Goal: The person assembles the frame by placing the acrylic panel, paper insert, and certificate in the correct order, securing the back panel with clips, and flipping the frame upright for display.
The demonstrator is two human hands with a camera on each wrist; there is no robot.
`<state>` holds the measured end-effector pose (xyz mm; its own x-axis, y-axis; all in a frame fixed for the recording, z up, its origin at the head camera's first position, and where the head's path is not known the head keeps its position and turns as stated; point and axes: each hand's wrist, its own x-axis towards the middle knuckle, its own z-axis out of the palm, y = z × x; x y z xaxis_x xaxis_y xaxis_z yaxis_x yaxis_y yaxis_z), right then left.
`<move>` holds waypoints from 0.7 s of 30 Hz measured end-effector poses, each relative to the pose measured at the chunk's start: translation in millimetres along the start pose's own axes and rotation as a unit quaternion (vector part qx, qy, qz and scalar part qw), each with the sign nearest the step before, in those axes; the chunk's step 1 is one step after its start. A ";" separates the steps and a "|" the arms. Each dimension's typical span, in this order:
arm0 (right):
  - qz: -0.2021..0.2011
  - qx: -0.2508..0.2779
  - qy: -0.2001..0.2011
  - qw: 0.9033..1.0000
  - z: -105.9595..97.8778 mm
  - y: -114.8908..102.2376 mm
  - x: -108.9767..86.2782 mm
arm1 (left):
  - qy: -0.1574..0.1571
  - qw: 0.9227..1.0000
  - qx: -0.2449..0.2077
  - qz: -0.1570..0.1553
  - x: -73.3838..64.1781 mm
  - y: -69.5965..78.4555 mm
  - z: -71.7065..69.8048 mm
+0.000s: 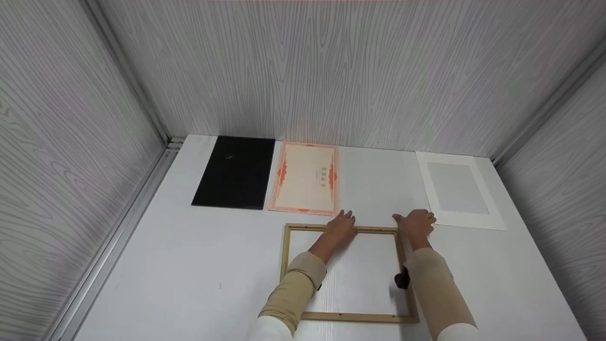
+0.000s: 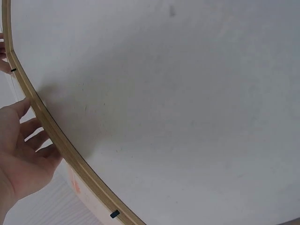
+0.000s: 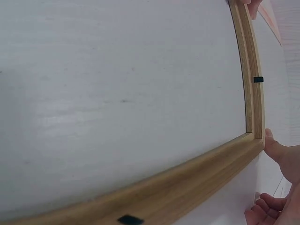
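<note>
We see our L hand at the far rail of the wooden frame. Its digits touch the rail's outer edge, loosely extended, w/ no pinch that we can make out; prob. a light touch to steady that side. Our R hand is at the far R corner, thumb against the outside, other fingers loosely bent off to the side, gripping nothing. Likely the thumb alone is enough there b/c the frame has the table under it.

The frame lies flat on the white table, in front of us & btw. our forearms. The L forearm crosses over it; the R one runs along its R rail. Small black tabs sit on the rails, which suggests the back faces up, tho we can't be sure.

Beyond the frame, flat pieces lie along the far side of the table: black panel farthest L, then the orange-bordered sheet, & the white mat w/ grey centre at R, near our R hand. They don't overlap, presumably so each is easy to pick up. Behind them, wood-grain walls close in the table.
</note>
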<state>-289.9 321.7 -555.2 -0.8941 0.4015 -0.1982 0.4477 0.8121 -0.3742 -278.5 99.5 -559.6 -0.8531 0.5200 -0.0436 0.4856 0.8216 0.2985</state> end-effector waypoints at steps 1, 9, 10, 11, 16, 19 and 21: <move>0.000 0.002 -0.001 1.000 -0.3 0.5 0.7 | -0.001 1.000 0.003 -0.002 0.5 0.2 0.3; 0.013 0.029 -0.011 0.999 -1.8 3.0 2.4 | -0.014 1.000 0.012 -0.009 -0.7 1.3 -0.5; 0.014 0.032 -0.012 0.999 -2.1 2.7 2.2 | -0.012 1.000 0.012 -0.009 -0.6 1.4 -0.9; 0.013 0.034 -0.011 0.999 -2.4 2.3 2.0 | -0.010 1.000 0.011 -0.010 -0.5 1.5 -1.2; 0.012 0.045 -0.004 0.999 -3.1 1.1 1.4 | -0.003 1.000 0.023 -0.009 1.1 1.6 -1.5; 0.011 0.043 -0.008 0.999 -2.9 -0.1 1.2 | -0.007 1.000 0.026 -0.006 2.2 1.4 -2.0; 0.001 0.043 -0.008 0.999 -3.0 -2.9 2.5 | -0.007 1.000 0.028 -0.012 4.2 1.0 -3.8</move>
<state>-293.5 321.7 -551.9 -0.8935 0.3952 -0.2131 0.4488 0.7720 -0.4502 -282.4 101.6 -555.9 -0.8622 0.5025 -0.0632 0.4749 0.8455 0.2441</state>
